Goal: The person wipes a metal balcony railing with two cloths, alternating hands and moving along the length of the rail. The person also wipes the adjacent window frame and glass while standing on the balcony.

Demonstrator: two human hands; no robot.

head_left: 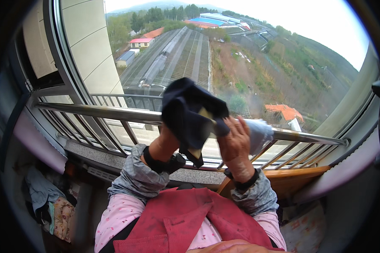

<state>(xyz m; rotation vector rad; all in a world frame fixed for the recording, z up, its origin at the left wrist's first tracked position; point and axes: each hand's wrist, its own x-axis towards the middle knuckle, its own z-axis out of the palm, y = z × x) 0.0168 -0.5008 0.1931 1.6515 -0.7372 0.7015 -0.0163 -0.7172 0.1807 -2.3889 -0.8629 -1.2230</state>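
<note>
A dark navy cloth item (185,114) with pale yellow patches is held up in front of the window railing; its exact kind I cannot make out. My left hand (166,141) grips it from below, the fingers hidden by the folds. At its right edge, my right hand (234,141) has its fingers pressed together against the fabric. A light blue-grey cloth (259,134) hangs over the metal railing (109,111), just right of my right hand. Black bands circle both wrists.
Beyond the railing is a window, with a long dark roof (164,59) far below. An open window sash (65,55) stands left. A stone sill (101,152) and a wooden panel (299,173) lie below the rail. Folded fabrics (63,213) are piled lower left.
</note>
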